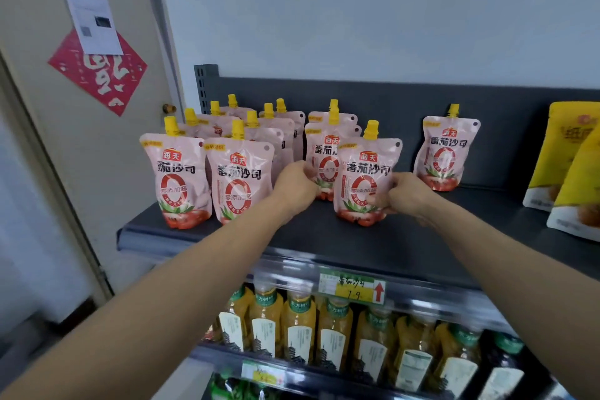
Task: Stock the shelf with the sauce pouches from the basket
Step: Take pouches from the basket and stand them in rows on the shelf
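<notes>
Several pink sauce pouches with yellow caps stand upright on the dark grey top shelf (324, 237). My right hand (406, 193) grips the lower right side of the front middle pouch (363, 178), which stands on the shelf. My left hand (297, 187) pinches the lower left edge of the pouch behind it (326, 156). Two rows of pouches (181, 178) fill the left end. One pouch (446, 153) stands alone at the back right. No basket is in view.
Yellow snack bags (568, 166) stand at the shelf's right end. Below, a price tag (352, 289) hangs on the shelf edge over a row of orange drink bottles (298, 325). A door with a red paper decoration (97, 71) is at the left.
</notes>
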Available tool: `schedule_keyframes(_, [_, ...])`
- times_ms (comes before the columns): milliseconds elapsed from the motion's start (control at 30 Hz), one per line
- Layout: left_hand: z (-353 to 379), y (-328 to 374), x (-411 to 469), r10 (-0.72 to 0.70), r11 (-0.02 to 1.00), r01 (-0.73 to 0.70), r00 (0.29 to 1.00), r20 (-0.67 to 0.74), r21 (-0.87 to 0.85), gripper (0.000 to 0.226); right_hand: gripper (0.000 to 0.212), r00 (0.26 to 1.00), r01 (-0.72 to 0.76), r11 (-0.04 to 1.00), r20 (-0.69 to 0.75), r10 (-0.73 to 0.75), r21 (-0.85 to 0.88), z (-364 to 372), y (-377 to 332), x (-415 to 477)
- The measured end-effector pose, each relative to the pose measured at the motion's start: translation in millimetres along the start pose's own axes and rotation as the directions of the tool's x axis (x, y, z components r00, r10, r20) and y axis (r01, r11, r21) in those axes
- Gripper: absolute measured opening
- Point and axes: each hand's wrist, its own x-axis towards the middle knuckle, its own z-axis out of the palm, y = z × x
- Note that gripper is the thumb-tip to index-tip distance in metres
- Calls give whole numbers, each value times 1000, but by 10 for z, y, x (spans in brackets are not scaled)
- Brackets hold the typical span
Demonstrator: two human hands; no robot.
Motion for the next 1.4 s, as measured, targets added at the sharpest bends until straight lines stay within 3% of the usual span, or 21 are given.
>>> schedule_keyframes(233, [-380,17,-379,117,992,-122,984,133,29,32,20,997,50,997,51,-53,60,391,-150,31])
schedule_keyframes(333, [-465,-31,-458,122,992,-128,979,163,23,29,30,998,55,996,22,-57,66,550,-203,60])
schedule_keyframes(600, [-629,-139,-526,157,986,-165,963,218,22,25,31,997,65,996,-56,-61,66,696,-230,26])
schedule_keyframes(767, [-641,-122,-579,213,974,-225,935,284,12,25,50,979,89,991,-172,-106,-102,671,-202,-133])
schedule_keyframes(867, [-623,-90,-644,242,968,-249,911,335,-21,26,49,955,102,972,-253,-156,-212,612,-197,-345])
schedule_keyframes(1000, [-520,-75,-804,293,953,-294,835,465,-72,26,38,938,140,948,-269,-219,-286,573,-123,-827])
schedule_keyframes(1133, [-361,-134,-1069,322,936,-338,710,626,-97,25,27,968,145,918,-139,-208,-368,546,94,-1442])
schedule_keyframes(1267, [-102,-369,-1404,238,939,-344,584,776,-29,29,15,995,84,863,84,-48,-498,552,441,-1934])
schedule_keyframes(1400, [289,-785,-1744,75,958,-277,503,861,78,30,17,968,0,775,194,158,-631,690,1074,-2152])
